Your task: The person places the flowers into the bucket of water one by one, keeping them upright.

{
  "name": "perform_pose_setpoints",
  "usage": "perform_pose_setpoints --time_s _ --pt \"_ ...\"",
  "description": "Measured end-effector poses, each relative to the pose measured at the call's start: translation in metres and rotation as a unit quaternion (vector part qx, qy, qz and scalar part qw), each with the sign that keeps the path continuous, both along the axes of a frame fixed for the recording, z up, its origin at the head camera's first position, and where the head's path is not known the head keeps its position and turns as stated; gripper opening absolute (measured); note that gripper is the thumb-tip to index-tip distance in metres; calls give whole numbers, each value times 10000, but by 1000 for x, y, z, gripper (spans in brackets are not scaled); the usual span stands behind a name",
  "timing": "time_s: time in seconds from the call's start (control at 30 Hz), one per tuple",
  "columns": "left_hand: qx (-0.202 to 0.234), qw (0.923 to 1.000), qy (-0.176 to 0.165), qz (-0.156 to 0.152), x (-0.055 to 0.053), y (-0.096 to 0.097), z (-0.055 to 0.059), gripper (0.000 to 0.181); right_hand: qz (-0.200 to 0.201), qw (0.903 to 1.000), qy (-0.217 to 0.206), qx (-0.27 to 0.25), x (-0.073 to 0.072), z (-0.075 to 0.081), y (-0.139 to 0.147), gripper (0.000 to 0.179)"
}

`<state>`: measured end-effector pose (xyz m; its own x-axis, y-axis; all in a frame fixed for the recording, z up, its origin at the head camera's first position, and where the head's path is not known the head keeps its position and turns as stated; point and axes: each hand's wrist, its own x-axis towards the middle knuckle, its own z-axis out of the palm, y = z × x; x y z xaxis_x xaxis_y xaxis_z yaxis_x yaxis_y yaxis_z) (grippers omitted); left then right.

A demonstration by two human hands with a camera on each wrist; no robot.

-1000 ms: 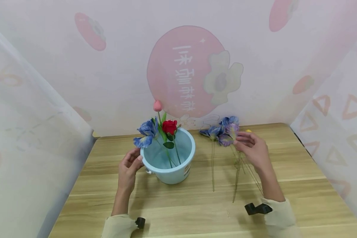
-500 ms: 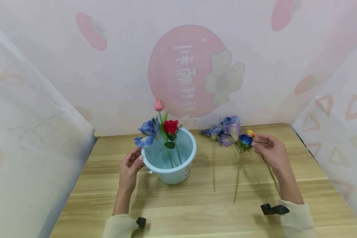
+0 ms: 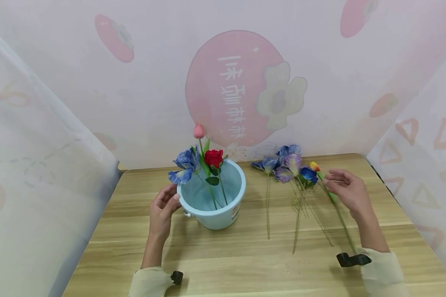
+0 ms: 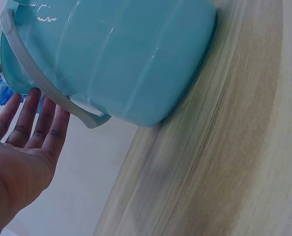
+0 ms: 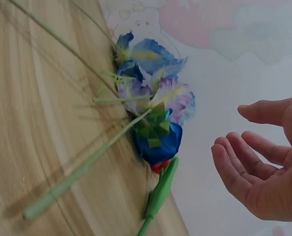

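Note:
My left hand [image 3: 162,210] touches the light blue bucket [image 3: 217,220] at its left rim with thumb and fingertips, the palm off the wall. Its fingers [image 4: 25,118] lie near the pale handle [image 4: 38,76]. Inside stand a pink tulip [image 3: 198,131], a red rose [image 3: 213,158] and a blue iris [image 3: 183,165]. My right hand [image 3: 347,192] hovers with nothing in it, fingers loosely bent, just right of a yellow-and-red tulip [image 3: 314,166] lying on the table. Beside that lie a dark blue rose [image 5: 160,142], a purple iris [image 5: 173,96] and blue irises [image 5: 151,56].
Long thin stems [image 3: 296,235] stretch over the wooden table [image 3: 223,264] towards me. A printed backdrop [image 3: 152,95] rises right behind the table's far edge. More printed sheets [image 3: 26,185] stand at both sides.
My right hand has moved right, away from the purple iris and past the dark blue rose, uncovering that rose and the yellow-and-red tulip. The left hand keeps its place at the bucket.

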<state>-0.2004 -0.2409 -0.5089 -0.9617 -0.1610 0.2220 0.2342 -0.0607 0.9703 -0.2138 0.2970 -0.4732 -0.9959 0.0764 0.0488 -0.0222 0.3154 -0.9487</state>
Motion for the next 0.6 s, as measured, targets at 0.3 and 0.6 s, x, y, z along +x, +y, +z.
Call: perform_pose_setpoints --time_s 0.3,0.6 --pt "35 10000 -6 6 0 1 0 38 45 9997 -250 8 -6 -15 24 62" --pt "89 10000 -19 11 -1 0 -1 38 58 9963 -649 567 -11 -31 42 64"
